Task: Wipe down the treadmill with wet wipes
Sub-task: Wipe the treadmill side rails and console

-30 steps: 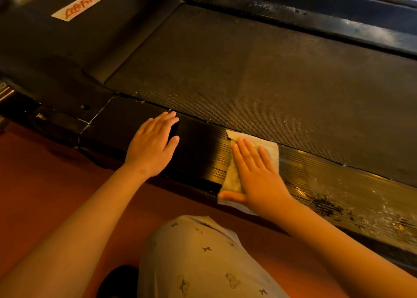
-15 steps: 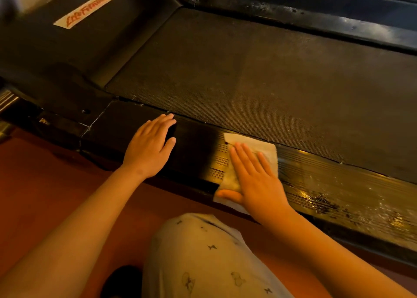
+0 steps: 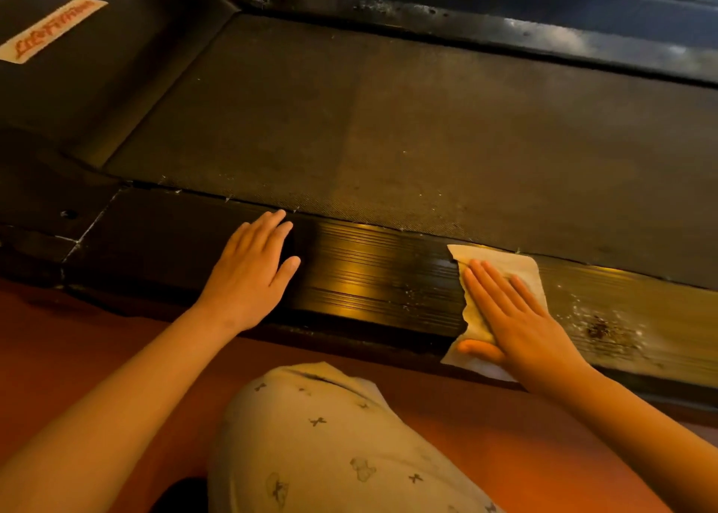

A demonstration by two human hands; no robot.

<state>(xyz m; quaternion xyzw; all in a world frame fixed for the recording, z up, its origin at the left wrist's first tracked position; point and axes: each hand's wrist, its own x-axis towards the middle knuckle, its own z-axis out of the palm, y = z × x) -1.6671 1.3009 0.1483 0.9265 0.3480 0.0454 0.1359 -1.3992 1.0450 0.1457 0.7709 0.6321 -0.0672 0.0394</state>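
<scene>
The treadmill fills the view, with its dark belt (image 3: 388,124) beyond a ribbed black side rail (image 3: 361,283) running left to right. A white wet wipe (image 3: 520,267), soiled in places, lies flat on that rail. My right hand (image 3: 513,318) presses it down with straight fingers, the thumb on the wipe's near edge. My left hand (image 3: 252,271) rests flat on the rail, well to the left of the wipe. Crumbs and dust (image 3: 598,330) sit on the rail just right of the wipe.
My knee (image 3: 330,435) in light patterned trousers is at the bottom centre, above a reddish floor (image 3: 77,337). A brand sticker (image 3: 50,27) marks the motor cover at top left. The far side rail (image 3: 505,19) runs along the top.
My right hand has slid the wipe to the right along the rail, leaving a shiny dark stretch behind it. My left hand has stayed in place.
</scene>
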